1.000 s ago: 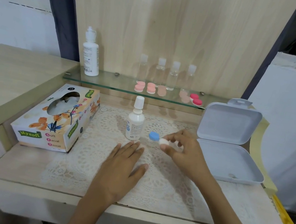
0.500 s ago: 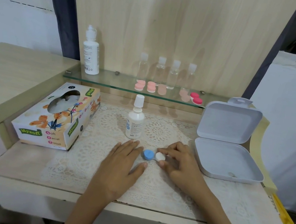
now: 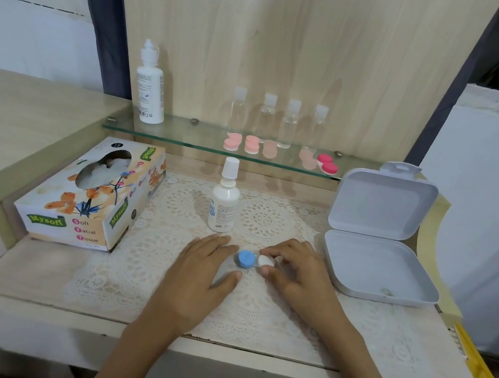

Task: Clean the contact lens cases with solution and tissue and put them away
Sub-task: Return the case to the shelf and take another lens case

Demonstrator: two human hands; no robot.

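Our pale wooden table [image 3: 32,272] runs out of view at its near edge, where both forearms are cut off too. The cream lace mat [image 3: 254,314] on it is partly covered by our hands. Beyond the hands a glass shelf [image 3: 184,136] spans the back panel. Well to the left of our left hand [image 3: 198,278] lies the floral cardboard tissue box [image 3: 90,196], reading "Mysoft" and "Soft Facial Tissue". Just right of our right hand [image 3: 296,274] sits the pale grey hinged plastic box [image 3: 388,297], with its lid standing open and a small speck inside that we cannot make out. The left hand lies flat on the mat with its fingers straight, gripping nothing. The right hand is curled. On the shelf far beyond the left hand stands a tall white bottle [image 3: 149,88] whose print is too small to read. Just past the left fingertips stands a small white solution bottle [image 3: 224,201], cap on, its label illegible. The four clear bottles with white caps [image 3: 266,116] and the pale pink lens cases [image 3: 251,146] on the shelf blur together. Between our hands, on the mat, lies the small plastic contact lens case [image 3: 246,259], with one cap blue and one white. The right forefinger and thumb pinch its white end and hide part of it, and the left thumb tip lies just short of the blue cap.
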